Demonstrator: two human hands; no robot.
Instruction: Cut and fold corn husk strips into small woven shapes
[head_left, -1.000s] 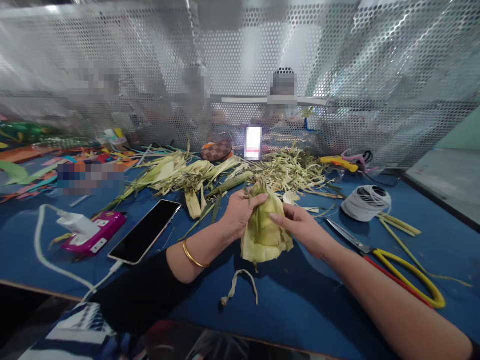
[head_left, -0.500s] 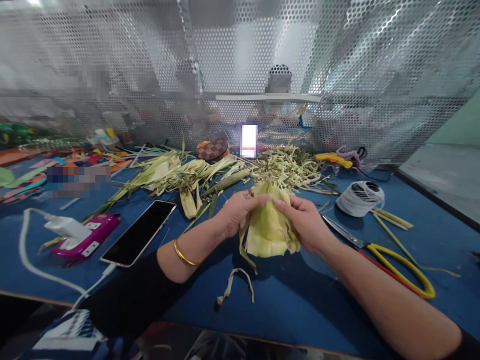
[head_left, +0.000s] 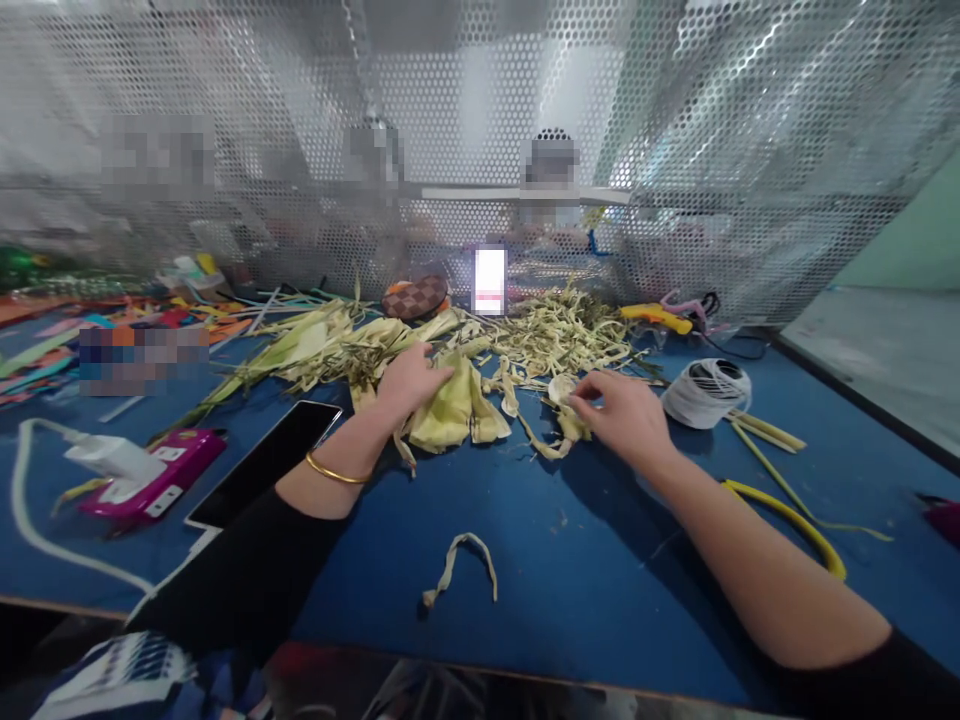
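My left hand (head_left: 409, 385) is at the upper left of a flared yellow-green corn husk piece (head_left: 444, 418), low over the table, its thumb and fingers closed on the gathered top. The exact grip is partly hidden. To the right, my right hand (head_left: 630, 415) pinches a smaller husk piece (head_left: 561, 390) with a pale rounded end, between thumb and index finger. A twisted husk strip (head_left: 541, 445) curves below that piece. Another thin, bent husk strip (head_left: 457, 555) lies alone nearer the front edge.
Behind my hands lie shredded husks (head_left: 570, 335) and whole husks (head_left: 307, 345). White string spool (head_left: 706, 393) and yellow-handled scissors (head_left: 795, 520), partly behind my forearm, are right. A phone (head_left: 266, 460) and magenta power strip (head_left: 154, 480) are left. Perforated mesh (head_left: 450, 100) stands behind.
Both hands were together on the flared husk piece. My left hand has carried it left and farther back; my right hand has left it and taken hold of the smaller husk piece.
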